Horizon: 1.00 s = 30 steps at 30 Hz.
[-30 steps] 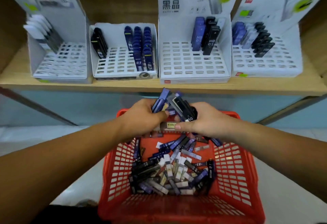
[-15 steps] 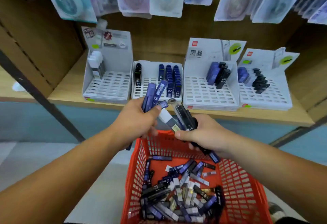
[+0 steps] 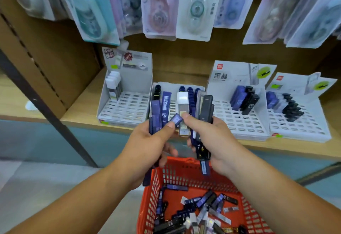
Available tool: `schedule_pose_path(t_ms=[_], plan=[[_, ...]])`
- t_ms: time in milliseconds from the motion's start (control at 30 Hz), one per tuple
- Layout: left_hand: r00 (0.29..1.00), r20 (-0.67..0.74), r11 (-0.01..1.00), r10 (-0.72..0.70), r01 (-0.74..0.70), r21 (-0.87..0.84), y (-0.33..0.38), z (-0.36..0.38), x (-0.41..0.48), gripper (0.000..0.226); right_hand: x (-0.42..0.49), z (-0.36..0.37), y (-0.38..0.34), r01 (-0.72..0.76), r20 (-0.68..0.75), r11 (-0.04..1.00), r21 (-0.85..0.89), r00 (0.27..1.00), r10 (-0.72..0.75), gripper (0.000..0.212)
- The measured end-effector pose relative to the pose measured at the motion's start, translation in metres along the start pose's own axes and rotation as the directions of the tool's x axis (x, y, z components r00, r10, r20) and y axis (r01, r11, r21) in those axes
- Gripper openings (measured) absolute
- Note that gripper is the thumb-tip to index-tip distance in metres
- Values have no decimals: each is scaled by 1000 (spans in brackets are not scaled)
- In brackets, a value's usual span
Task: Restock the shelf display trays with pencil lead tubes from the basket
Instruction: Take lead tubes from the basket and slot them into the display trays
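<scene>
The left hand (image 3: 147,141) is curling its grip round a fan of dark blue plastic lead tubes (image 3: 158,115), thumb pressing across them. 1 tube is poking low out of the fist near the left corner of the red plastic mesh basket (image 3: 184,174). A slack squeeze is likely to send it to the floor rather than into the basket. Between the 2 thumbs a short blue tube (image 3: 177,118) is sitting. I cannot tell which hand is really holding it, so it is risking a drop. The right hand (image 3: 212,141) is clamping its grip on a mixed bundle of a clear tube with a white cap (image 3: 183,108), black tubes (image 3: 205,108) and blue ones. Mixed kinds are inviting a wrong slot.

At the left a dark metal upright (image 3: 46,108) is slanting past the pale wooden shelf (image 3: 79,111). This shelf is carrying 4 white slotted display trays: the 1st tray (image 3: 125,111) holding a few white-capped tubes, the 2nd tray (image 3: 175,87) mostly hiding behind the raised bundles, and the 3rd tray (image 3: 238,123) and 4th tray (image 3: 299,128) showing blue and black rows at the back. Hanging blister packs of correction tape (image 3: 195,8) are dangling above the trays, probably crowding any reach to the back rows. A jumble of loose tubes (image 3: 199,209) is lying in the basket below.
</scene>
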<state>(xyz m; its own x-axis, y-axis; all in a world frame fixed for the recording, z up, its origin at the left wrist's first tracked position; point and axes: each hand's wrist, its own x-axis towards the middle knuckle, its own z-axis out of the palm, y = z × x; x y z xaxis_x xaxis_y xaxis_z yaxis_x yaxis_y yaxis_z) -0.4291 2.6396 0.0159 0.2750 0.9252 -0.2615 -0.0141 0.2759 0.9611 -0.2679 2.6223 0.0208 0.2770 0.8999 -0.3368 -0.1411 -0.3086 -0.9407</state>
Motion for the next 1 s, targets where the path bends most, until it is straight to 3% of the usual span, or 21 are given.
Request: schedule_pose_path(t_ms=[133,300,467,600,700,800,900,1000], plan=[[999,42,995,-6,11,-101,3,-13,1,21,-1,25,8,7,26,1000,25,1000,-7,15],[998,56,999,5,-2,-53,5,-44,7,23,10,36,3,19,66,1000,-12,998,-18,37],[949,309,967,-61,133,-216,26,-73,4,24,30,41,-27,18,359,998,55,933,-37,28],[931,351,880,-100,248,-405,29,-95,11,18,41,57,-34,50,528,995,82,845,-86,17],[932,336,859,-134,279,-429,28,-110,17,20,48,74,-39,32,516,994,107,853,-83,43],[959,245,900,-143,229,-370,31,-119,20,23,51,88,-44,69,459,995,72,883,-94,43],[991,-97,968,-96,70,-242,20,-128,31,20,57,99,-52,160,260,985,-66,956,-138,30],[919,-393,999,16,-34,-39,13,-142,44,11,66,119,-59,320,182,887,-332,945,-272,19]])
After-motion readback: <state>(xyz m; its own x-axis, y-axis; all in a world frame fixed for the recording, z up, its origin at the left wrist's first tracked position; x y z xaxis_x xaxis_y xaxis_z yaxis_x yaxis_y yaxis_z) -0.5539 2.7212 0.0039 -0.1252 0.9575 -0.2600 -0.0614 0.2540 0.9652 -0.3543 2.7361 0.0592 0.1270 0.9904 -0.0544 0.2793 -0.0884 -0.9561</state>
